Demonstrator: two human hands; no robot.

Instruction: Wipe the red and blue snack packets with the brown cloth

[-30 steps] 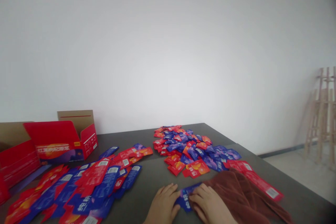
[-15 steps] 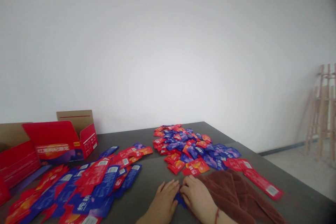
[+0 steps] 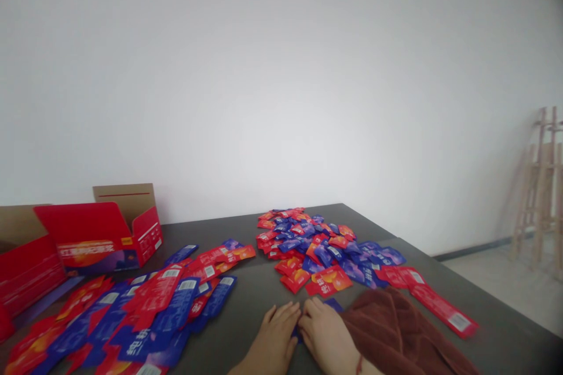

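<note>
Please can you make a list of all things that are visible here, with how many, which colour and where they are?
white wall: one, white, behind the table
table: one, dark grey, centre
open cartons: two, red and brown, far left
sachet heap: one, red and blue, middle of table
spread sachet strips: many, red and blue, left
long strips: two, red, right
towel: one, brown, right front
wooden frame: one, pale, against wall, right
blue strip: one, blue, under hands
bracelet: one, red, right wrist
left hand: one, on blue strip
right hand: one, on blue strip
</note>
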